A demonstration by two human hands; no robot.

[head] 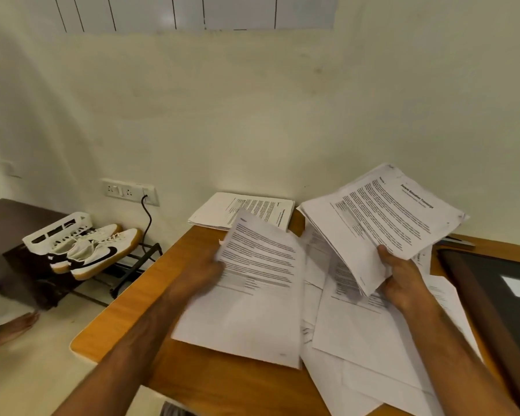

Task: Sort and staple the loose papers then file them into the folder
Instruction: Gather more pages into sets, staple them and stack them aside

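Head camera looks forward and down, close over the wooden table (pixel 126 319).

- A single white printed paper sheet (pixel 252 283), dense black text on its upper half and blank below, is gripped at its left edge by the left hand (pixel 198 274) and tilts up off the table.
- A thick fanned sheaf of white printed pages (pixel 382 217), top page bearing a bold heading, is pinched at its lower edge by the right hand (pixel 403 280), thumb on top, and rises away from that hand.
- Loose white printed sheets (pixel 367 349) lie overlapping and askew beneath and around the right hand.
- A neat flat stack of white printed papers (pixel 243 210) lies beyond the left hand, just past the held sheet.
- A dark, flat rectangular folder (pixel 493 295) lies to the right of the right hand.
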